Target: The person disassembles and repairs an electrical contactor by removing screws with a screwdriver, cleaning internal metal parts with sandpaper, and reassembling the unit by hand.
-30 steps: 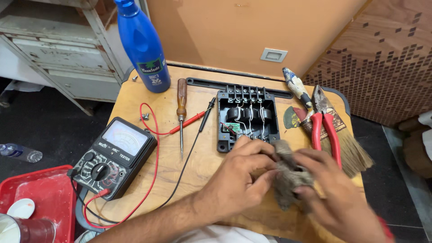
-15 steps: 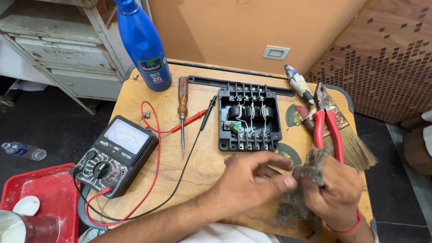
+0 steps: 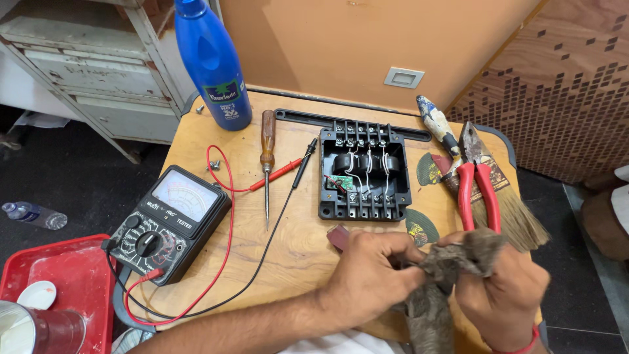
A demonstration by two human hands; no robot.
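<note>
My left hand (image 3: 367, 275) and my right hand (image 3: 501, 295) are both closed on a dirty grey-brown rag (image 3: 452, 265) at the near right of the wooden table (image 3: 288, 249). The rag is bunched between the fingers and hangs down off the table's near edge. A small dark reddish piece (image 3: 339, 236) peeks out from under my left hand; what it is cannot be made out. Just beyond the hands lies an open black terminal box (image 3: 364, 172) with wire coils inside.
An analog multimeter (image 3: 167, 223) with red and black leads sits at the left, a wooden-handled screwdriver (image 3: 266, 154) beside it. A blue bottle (image 3: 213, 62) stands at the back. Red pliers (image 3: 477, 183) and a paintbrush (image 3: 485, 180) lie at the right. A red tray (image 3: 52, 288) sits at lower left.
Both hands with the rag have drawn back from the terminal box toward the table's near edge, and the rag is now bunched between them.
</note>
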